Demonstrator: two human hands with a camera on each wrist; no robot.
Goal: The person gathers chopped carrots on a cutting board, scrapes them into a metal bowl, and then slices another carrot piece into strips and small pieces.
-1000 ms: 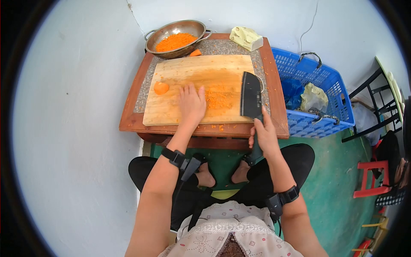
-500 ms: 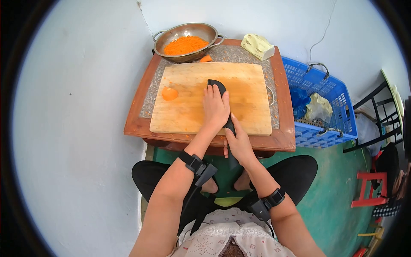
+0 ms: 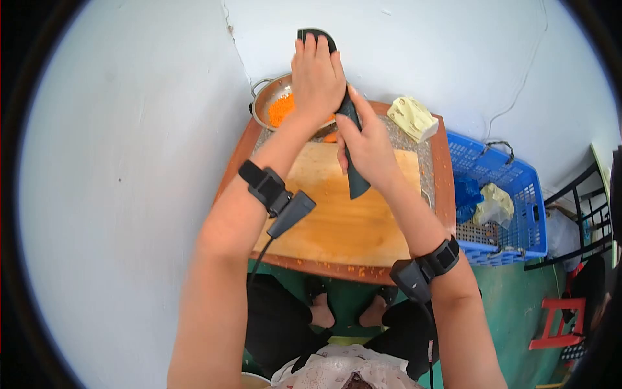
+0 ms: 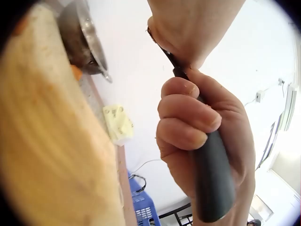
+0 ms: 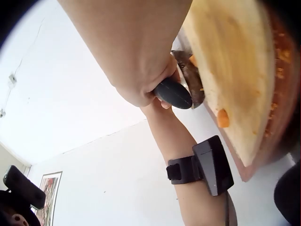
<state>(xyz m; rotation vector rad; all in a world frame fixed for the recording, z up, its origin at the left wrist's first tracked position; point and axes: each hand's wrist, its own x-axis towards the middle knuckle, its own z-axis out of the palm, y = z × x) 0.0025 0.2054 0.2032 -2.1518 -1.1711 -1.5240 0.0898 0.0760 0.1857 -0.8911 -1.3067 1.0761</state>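
Observation:
In the head view, a cleaver with a black blade and dark handle (image 3: pixel 353 172) is raised over the far side of the table. The right hand (image 3: pixel 369 139) grips its handle; the left wrist view shows curled fingers around the handle (image 4: pixel 214 179). With fingers straight, the left hand (image 3: pixel 317 81) lies against the blade, hiding most of it. Beneath the hands is a metal pan (image 3: pixel 261 110) with chopped orange bits (image 3: pixel 280 109). The wooden cutting board (image 3: pixel 343 220) has orange stains. An orange piece (image 5: pixel 223 118) lies on it in the right wrist view.
A yellow packet (image 3: pixel 413 119) is at the table's back right, with another orange piece (image 3: pixel 331 137) near the pan. Right of the table are a blue basket (image 3: pixel 502 249) holding bags, a black rack (image 3: pixel 573 214) and a red stool (image 3: pixel 557 324). Orange crumbs lie along the front edge.
Both hands and the cleaver have moved from the board up and away to the pan. The left hand came onto the blade, and the orange crumbs are gone from the middle of the board.

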